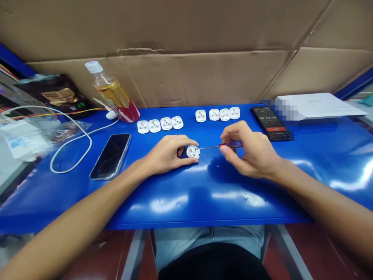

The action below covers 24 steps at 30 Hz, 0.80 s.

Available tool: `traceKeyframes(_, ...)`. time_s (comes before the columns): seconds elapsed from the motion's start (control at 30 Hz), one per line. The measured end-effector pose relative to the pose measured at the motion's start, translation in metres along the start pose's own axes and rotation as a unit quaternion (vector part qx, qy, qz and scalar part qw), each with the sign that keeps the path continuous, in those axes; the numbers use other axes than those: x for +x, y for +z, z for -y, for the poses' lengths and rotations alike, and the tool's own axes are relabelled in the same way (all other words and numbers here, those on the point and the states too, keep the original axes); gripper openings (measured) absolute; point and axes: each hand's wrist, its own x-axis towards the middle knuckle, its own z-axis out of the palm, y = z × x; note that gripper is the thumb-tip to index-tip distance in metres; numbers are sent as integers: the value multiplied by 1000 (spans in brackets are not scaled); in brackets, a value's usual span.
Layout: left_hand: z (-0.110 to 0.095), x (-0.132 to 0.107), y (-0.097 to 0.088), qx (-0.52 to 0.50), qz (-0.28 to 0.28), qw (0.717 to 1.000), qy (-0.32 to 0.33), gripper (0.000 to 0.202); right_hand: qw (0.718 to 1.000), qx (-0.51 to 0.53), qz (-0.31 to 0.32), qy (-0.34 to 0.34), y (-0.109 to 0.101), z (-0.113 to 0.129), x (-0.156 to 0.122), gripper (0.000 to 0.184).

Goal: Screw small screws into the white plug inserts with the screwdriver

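Observation:
Between the thumb and fingers of my left hand (169,153) is a small white plastic plug housing (192,152) with metal parts inside its face. My right hand (250,149) is closed around the handle of a screwdriver (233,144). Its thin shaft points left, and the tip meets the upper right part of the housing. Farther back lies a row of similar white housings (166,123) on the left. A second group of white housings (215,114) is to the right of it, also with metal parts visible.
On the left lie a dark phone (110,156), a white cable (87,134) and a tilted drink bottle (116,95). A phone with a running timer (271,123) and a white box (320,105) are at the back right. A cardboard wall (186,77) closes off the blue table (180,210) behind.

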Motion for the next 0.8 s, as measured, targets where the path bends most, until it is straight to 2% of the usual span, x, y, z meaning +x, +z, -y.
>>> traceKeyframes(0.07, 0, 0, 0, 0, 2, 1000, 0, 45, 1000, 4, 1, 3, 0, 1, 0, 24)
traceKeyframes(0.23, -1, 0, 0, -5, 7, 1000, -1, 46, 1000, -9, -12, 11, 0, 1, 0, 15)
traceKeyframes(0.4, -1, 0, 1, -6, 4, 1000, 6, 44, 1000, 15, -20, -3, 1, -2, 0, 26)
traceKeyframes(0.6, -2, 2, -3, -26, 12, 1000, -1, 45, 999, 28, -34, 24, 5, -5, -1, 22)
traceKeyframes(0.8, -2, 2, -9, -62, 39, 997, -19, 44, 998, 47, -38, 23, 6, -10, -1, 22)
